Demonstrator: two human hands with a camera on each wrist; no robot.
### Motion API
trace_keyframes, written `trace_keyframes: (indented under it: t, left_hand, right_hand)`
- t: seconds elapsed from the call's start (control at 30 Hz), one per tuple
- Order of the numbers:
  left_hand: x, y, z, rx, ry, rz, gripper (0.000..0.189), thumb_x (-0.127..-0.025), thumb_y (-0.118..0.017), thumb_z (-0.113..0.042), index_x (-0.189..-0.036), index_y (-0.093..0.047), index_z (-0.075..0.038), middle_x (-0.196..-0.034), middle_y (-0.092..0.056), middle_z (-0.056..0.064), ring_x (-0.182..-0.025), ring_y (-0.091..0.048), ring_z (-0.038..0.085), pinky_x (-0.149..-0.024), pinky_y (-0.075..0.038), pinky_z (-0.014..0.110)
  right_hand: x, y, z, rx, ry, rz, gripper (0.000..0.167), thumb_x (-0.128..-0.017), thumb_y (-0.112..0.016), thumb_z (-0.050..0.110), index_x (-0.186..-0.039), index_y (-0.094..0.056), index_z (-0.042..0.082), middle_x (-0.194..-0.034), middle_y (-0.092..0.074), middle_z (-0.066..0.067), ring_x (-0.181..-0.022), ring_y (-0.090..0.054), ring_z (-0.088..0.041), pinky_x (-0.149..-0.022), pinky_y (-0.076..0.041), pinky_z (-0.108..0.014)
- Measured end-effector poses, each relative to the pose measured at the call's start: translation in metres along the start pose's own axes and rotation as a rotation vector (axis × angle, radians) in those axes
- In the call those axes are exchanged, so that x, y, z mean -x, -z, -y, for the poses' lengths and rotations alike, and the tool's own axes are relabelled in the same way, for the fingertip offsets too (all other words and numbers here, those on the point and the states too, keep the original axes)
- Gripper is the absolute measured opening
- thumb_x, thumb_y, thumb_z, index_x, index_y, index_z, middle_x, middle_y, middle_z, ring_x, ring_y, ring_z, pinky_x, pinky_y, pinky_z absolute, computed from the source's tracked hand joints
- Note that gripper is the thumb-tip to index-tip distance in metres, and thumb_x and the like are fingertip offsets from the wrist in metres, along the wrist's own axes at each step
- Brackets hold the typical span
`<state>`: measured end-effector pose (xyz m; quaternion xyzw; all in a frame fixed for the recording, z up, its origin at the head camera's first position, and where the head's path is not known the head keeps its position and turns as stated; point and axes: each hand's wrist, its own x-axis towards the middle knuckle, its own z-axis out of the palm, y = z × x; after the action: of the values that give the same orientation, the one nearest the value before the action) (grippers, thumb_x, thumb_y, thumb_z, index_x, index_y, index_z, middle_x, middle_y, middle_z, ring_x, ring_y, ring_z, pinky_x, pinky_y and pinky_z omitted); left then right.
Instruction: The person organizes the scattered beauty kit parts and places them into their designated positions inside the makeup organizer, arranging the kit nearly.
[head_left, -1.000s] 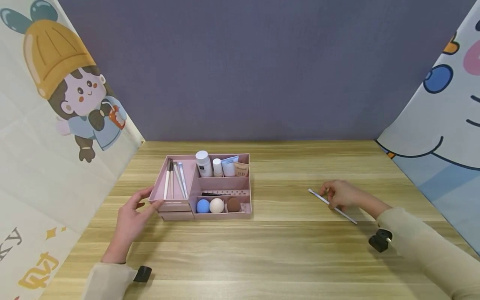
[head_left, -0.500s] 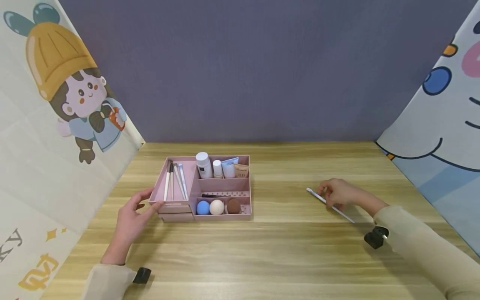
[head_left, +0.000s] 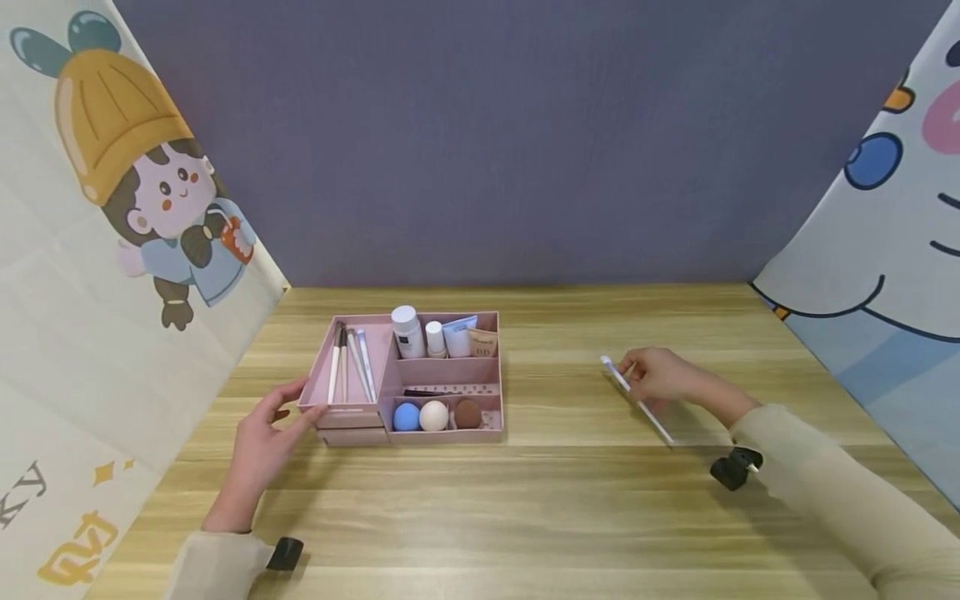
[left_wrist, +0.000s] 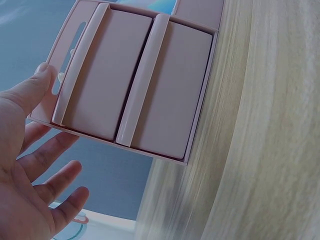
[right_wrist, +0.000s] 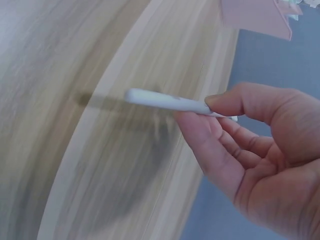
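Between thumb and fingers, my right hand (head_left: 660,372) pinches a slim white makeup brush (head_left: 651,414). Its pale tip points to the back left, its other end slants toward the front. In the right wrist view the brush (right_wrist: 160,99) casts a shadow on the table. My left hand (head_left: 262,429) grips the front left corner of a pink cosmetics organizer (head_left: 442,367), thumb on the front and fingers at the side. From the left wrist, two drawer fronts (left_wrist: 172,90) show beside that thumb. Several makeup brushes (head_left: 352,367) lie in the organizer's left tray.
At the organizer's back right stand a white bottle (head_left: 408,333), a smaller white-capped bottle (head_left: 436,339) and two tubes (head_left: 460,336). Blue (head_left: 407,417), cream (head_left: 433,415) and brown sponges (head_left: 467,413) fill the front. Behind the wooden table (head_left: 525,517) rises a grey-blue panel (head_left: 517,142).
My right hand has moved left and slightly back with the makeup brush, which has turned to a steeper slant in the head view. The left hand keeps its grip on the organizer.
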<state>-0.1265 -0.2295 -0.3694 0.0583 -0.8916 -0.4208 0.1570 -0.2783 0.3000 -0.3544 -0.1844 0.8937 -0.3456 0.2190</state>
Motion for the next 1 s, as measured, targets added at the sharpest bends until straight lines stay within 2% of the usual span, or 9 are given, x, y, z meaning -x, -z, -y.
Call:
trace_keyframes:
  t: [0.2,0.47,0.67,1.0]
  left_hand:
    - [0.0,-0.001,0.0,-0.004,-0.013,-0.014,0.048,-0.094,-0.072,-0.022,-0.132,-0.058,0.002,-0.131,-0.061,0.022,-0.116,-0.053,0.03,-0.094,-0.039,0.037]
    - [0.0,0.0,0.0,-0.006,-0.017,-0.008,0.049,-0.094,-0.071,-0.024,-0.133,-0.057,0.002,-0.131,-0.06,0.023,-0.118,-0.053,0.031,-0.095,-0.039,0.039]
    - [0.0,-0.002,0.0,-0.006,-0.027,-0.012,0.048,-0.094,-0.072,-0.023,-0.132,-0.058,0.003,-0.129,-0.061,0.023,-0.117,-0.054,0.031,-0.094,-0.039,0.037]
    - [0.001,-0.002,0.002,0.003,-0.022,-0.011,0.049,-0.095,-0.071,-0.024,-0.133,-0.057,0.002,-0.132,-0.06,0.023,-0.118,-0.053,0.031,-0.094,-0.039,0.036]
  right_hand:
    - [-0.002,-0.006,0.013,-0.052,-0.014,-0.01,0.038,-0.078,-0.063,-0.008,-0.115,-0.055,-0.014,-0.079,-0.057,-0.009,-0.058,-0.062,-0.017,-0.053,-0.058,-0.039]
    - [-0.009,-0.013,0.027,-0.094,0.014,-0.01,0.039,-0.084,-0.061,-0.007,-0.121,-0.051,-0.015,-0.083,-0.056,-0.011,-0.062,-0.063,-0.019,-0.056,-0.059,-0.04]
    - [-0.014,-0.022,0.039,-0.122,0.046,-0.007,0.041,-0.084,-0.061,-0.008,-0.123,-0.051,-0.015,-0.084,-0.057,-0.011,-0.065,-0.064,-0.019,-0.057,-0.06,-0.04]
    - [-0.026,-0.035,0.055,-0.218,0.103,-0.04,0.044,-0.082,-0.06,-0.009,-0.125,-0.05,-0.015,-0.088,-0.057,-0.012,-0.067,-0.061,-0.02,-0.065,-0.059,-0.053]
